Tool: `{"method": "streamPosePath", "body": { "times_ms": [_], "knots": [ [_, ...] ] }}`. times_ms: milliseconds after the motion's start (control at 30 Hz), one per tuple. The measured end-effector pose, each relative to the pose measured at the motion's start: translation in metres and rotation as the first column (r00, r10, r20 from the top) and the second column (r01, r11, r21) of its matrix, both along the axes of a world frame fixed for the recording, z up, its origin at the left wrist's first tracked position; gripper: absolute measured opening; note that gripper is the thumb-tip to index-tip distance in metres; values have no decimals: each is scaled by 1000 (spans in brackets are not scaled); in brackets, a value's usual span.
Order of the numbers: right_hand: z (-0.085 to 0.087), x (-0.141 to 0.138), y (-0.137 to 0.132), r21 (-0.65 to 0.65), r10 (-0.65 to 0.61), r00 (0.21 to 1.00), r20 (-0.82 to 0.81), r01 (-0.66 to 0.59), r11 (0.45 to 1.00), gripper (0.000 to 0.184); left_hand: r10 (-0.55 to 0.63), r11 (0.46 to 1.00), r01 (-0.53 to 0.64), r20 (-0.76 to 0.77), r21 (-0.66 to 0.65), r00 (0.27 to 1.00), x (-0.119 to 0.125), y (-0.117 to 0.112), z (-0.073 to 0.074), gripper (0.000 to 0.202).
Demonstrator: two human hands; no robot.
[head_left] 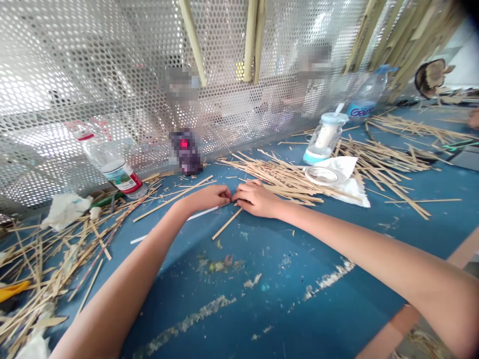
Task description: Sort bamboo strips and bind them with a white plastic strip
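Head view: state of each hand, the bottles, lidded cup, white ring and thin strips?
Left hand: fingers curled, grip unclear
Right hand: fingers curled, grip unclear
Red-labelled bottle: label on
Blue-capped bottle: capped
Lidded cup: standing, lid on
White ring: flat, beside white tissue
Thin strips: loose, heaped

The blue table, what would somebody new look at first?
Probably the left hand and right hand, fingertips close together over the blue table. Then the pile of thin strips just beyond the right hand, and the holey silver screen across the back.
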State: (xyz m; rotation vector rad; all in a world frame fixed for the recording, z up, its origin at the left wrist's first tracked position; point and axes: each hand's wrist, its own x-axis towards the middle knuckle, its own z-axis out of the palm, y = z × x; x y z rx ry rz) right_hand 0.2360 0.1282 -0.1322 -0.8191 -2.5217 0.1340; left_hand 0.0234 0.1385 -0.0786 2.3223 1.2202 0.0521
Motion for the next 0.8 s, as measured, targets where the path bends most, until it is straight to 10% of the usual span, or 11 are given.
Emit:
{"method": "streamPosePath", "body": {
  "times_ms": [800],
  "knots": [
    [9, -26, -2, -18, -141, 983, 116, 144, 989, 17, 19, 1000, -20, 82, 16, 996, -6, 9, -17, 13]
  ]
}}
